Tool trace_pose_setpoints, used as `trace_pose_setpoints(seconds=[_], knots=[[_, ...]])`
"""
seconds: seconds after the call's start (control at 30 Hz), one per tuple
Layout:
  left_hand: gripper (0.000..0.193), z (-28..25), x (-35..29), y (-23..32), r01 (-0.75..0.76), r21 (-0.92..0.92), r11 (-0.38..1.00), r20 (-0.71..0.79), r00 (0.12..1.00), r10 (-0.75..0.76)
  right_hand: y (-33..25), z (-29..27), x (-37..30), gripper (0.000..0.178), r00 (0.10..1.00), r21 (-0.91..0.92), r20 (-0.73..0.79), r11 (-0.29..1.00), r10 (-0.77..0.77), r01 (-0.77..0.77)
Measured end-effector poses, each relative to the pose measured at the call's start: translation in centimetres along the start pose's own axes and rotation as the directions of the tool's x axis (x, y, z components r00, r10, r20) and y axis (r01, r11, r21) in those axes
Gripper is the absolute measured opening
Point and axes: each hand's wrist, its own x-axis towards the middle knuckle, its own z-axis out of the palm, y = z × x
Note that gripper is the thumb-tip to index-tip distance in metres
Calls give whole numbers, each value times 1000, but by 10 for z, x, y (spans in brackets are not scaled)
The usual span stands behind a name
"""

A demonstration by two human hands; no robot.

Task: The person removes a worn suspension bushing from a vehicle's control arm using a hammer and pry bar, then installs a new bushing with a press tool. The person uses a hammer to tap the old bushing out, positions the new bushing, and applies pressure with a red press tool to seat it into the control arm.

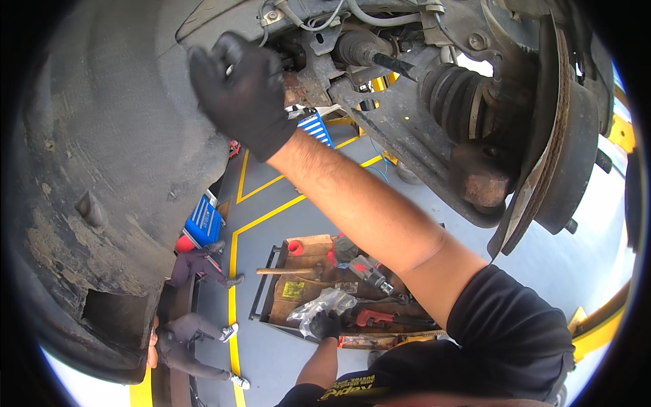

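My right hand (237,88), in a black glove, is raised to the dark inner fender liner (129,136) of a lifted car. Its fingers are curled, and a small pale spot shows between them; what they hold is too small to make out. Lower down, my left hand (325,324), also gloved, closes on a clear plastic bag (322,304) over a tool cart (281,298). The bag's contents cannot be made out. Near that hand lie a red wrench-like tool (374,317), a grey impact wrench (371,273) and a wooden-handled hammer (288,270).
Right of my raised arm hang a ribbed axle boot (456,100), a control arm (413,156) and a brake disc (542,136). Two people's legs (196,334) extend at lower left. Blue tool chests (205,222) stand on the floor, and a yellow lift post (600,332) is at right.
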Motion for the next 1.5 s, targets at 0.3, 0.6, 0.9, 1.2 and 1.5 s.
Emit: trace_pose_setpoints(seconds=[0.3,0.6,0.9,1.2,1.5], knots=[[39,2,-1,-3,-14,-8,1000,-4,1000,14,33,-99,-90,32,912,93,234,942,-337,324],[40,2,-2,-1,-17,-25,1000,-43,999,15,9,2,10,37,991,-9,-39,992,128,-128],[38,-1,-2,-1,-24,-17,1000,-22,999,23,23,-69,-98,32,878,10,234,904,-417,427],[37,4,-1,-4,-35,-22,999,-54,998,34,27,-57,22,25,988,408,25,900,155,-151],[38,-1,-1,0,-50,-25,998,-12,999,50,30,-47,-78,38,920,-53,261,948,-291,315]])
